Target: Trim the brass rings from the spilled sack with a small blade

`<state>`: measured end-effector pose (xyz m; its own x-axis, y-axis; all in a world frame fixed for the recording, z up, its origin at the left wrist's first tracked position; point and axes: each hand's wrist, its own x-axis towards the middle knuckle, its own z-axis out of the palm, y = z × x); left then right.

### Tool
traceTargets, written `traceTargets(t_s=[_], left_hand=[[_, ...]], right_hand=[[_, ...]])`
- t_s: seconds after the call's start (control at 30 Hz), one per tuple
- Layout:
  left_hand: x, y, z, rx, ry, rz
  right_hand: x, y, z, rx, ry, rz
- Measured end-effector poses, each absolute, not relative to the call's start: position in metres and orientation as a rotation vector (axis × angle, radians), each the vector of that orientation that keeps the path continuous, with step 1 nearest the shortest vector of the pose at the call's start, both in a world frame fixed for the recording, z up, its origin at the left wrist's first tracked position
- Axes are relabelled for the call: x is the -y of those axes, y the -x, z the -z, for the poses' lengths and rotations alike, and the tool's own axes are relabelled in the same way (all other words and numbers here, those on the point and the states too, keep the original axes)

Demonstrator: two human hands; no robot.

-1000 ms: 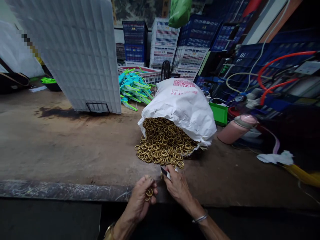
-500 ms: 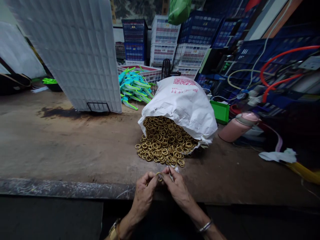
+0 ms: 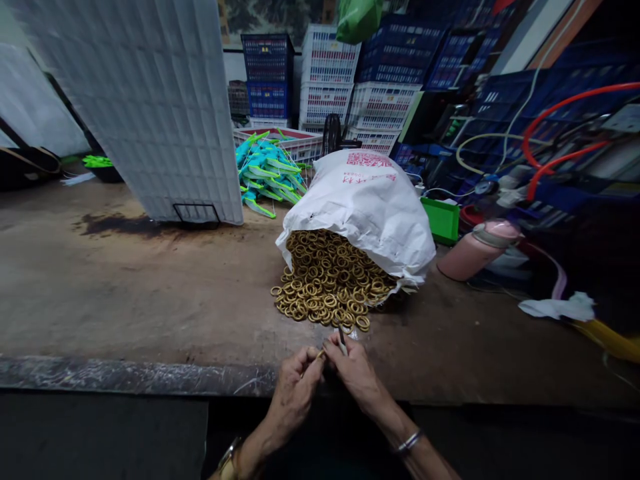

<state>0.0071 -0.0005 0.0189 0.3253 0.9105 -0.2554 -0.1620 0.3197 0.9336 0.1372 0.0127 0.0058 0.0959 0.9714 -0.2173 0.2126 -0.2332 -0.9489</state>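
Near the table's front edge, my left hand (image 3: 294,387) pinches a brass-coloured ring (image 3: 321,354), now turned nearly edge-on. Close against it is my right hand (image 3: 356,375), its fingers closed round a thin blade-like tool (image 3: 342,337) whose dark tip points away from me. My right fingertips meet the ring's side; whether they also grip it I cannot tell. Just beyond both hands, a heap of brass-coloured rings (image 3: 325,293) spills from the mouth of a white woven sack (image 3: 365,207) lying on its side.
On the wooden table (image 3: 150,300) stand a tall white ribbed panel (image 3: 165,120), a turquoise and green pile (image 3: 273,173), a green tray (image 3: 440,220) and a pink bottle (image 3: 477,252). Stacked crates (image 3: 327,80) fill the back. Red hoses (image 3: 540,133) hang at right.
The ring has turned from showing its round face to nearly edge-on between my fingers. My right hand has tilted slightly, and more of the tool shows.
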Motion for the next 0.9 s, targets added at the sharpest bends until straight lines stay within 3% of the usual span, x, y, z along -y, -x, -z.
traceTargets(t_s=[0.43,0.9], left_hand=[[0.001,0.000,-0.013,-0.825,-0.672,-0.738],[0.000,-0.003,-0.007,-0.821,-0.834,-0.852]], right_hand=[[-0.009,-0.138,-0.020,1.523,1.581,-1.036],[0.005,-0.143,-0.021,2.076,1.698,-0.800]])
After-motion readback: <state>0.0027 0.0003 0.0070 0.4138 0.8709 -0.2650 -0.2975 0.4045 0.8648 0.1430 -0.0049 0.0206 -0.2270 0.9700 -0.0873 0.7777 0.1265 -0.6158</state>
